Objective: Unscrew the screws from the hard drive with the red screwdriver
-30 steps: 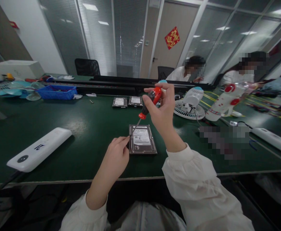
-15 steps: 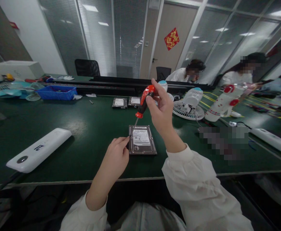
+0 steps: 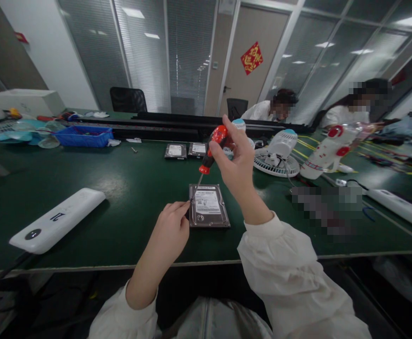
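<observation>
A hard drive [image 3: 211,202] with a white label lies flat on the green table, in front of me. My right hand [image 3: 239,169] is closed on the red and black handle of a screwdriver [image 3: 206,162]. Its shaft slants down and left to the drive's left edge. There my left hand [image 3: 172,226] has its fingers pressed together, with the fingertips at the drive's edge beside the screwdriver's tip. What the left fingers pinch, if anything, is too small to make out. The tip itself is partly hidden by them.
Two more hard drives [image 3: 175,151] lie farther back. A small screw-like piece [image 3: 134,150] rests near a blue tray [image 3: 84,136]. White power banks or strips flank me, one marked 21 [image 3: 57,221]. A white fan [image 3: 278,160] and a bottle [image 3: 320,157] stand right; people sit beyond.
The screwdriver's handle has turned slightly in my right hand, and the fingers have shifted on it. My left hand and the hard drive have stayed in place.
</observation>
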Action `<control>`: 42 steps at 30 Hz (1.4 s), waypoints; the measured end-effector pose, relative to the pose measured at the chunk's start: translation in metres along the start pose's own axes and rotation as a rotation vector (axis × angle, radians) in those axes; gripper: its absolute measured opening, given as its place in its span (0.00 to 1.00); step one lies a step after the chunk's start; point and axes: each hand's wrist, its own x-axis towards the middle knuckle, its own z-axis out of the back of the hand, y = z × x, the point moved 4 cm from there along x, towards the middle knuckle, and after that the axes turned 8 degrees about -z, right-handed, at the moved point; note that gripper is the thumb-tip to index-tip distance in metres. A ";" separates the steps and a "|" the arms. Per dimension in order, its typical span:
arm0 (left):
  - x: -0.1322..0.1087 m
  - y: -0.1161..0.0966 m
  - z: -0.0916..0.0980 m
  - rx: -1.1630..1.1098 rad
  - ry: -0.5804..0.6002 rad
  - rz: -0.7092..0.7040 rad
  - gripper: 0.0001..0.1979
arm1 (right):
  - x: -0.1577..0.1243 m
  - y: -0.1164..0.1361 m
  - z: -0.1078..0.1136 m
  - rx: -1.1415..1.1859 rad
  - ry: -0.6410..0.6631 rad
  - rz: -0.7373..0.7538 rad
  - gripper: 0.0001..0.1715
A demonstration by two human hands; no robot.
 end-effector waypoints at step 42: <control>-0.001 0.001 0.000 0.008 -0.017 -0.015 0.23 | -0.001 0.009 -0.002 0.158 0.012 0.026 0.24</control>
